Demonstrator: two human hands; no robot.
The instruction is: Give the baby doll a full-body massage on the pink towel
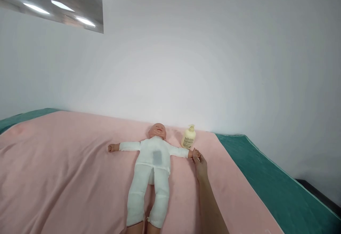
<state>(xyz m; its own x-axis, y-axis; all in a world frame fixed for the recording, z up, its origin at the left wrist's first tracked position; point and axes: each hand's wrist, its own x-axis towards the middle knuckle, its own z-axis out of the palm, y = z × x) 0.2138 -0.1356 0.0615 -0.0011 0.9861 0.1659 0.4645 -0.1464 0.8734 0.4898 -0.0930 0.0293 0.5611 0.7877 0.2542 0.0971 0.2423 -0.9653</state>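
Note:
A baby doll (152, 159) with a white cloth body lies on its back on a pink blanket (87, 177), arms spread to both sides. Its head is toward the wall, and its feet run out of the bottom of the view. A grey patch marks its chest. My right hand (201, 165) reaches up from the lower right, its fingers closed around the doll's hand on that side. Just beyond that doll hand stands a pale yellow pump bottle (188, 137) with printed text. My left hand is out of sight.
Under the blanket a green cover (269, 180) shows at the right and far left. A plain white wall (186, 59) rises behind the bed. A reflective panel (53, 3) with lights in it hangs at the upper left.

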